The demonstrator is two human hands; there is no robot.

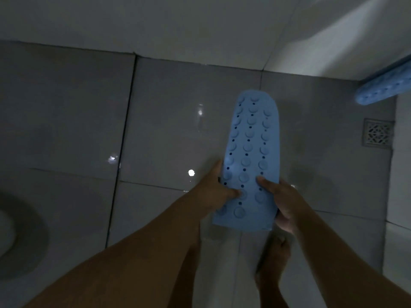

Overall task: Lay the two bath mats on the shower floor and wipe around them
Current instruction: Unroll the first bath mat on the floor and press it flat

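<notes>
Blue bath mat point(249, 152) hangs over bare grey floor tiles point(169, 130), held at its near end — left hand point(213, 190) and right hand point(282, 203) pinch either edge. Beyond the fingertips — suction cups, drain holes. Second mat point(384, 90) far right, above a drain grate point(378, 133).

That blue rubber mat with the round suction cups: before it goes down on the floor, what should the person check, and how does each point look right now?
1. Grip: left hand and right hand both hold the blue rubber mat with round suction cups at its near end: ok.
2. Suction cups facing down: they face the camera: not ok.
3. Glossy grey tiled floor free of things under the mat: ok.
4. Square metal floor drain left uncovered: ok.
5. Floor dry: glare, cannot tell.
6. Second blue mat laid flat: only its end shows at the right edge: cannot tell.
</notes>
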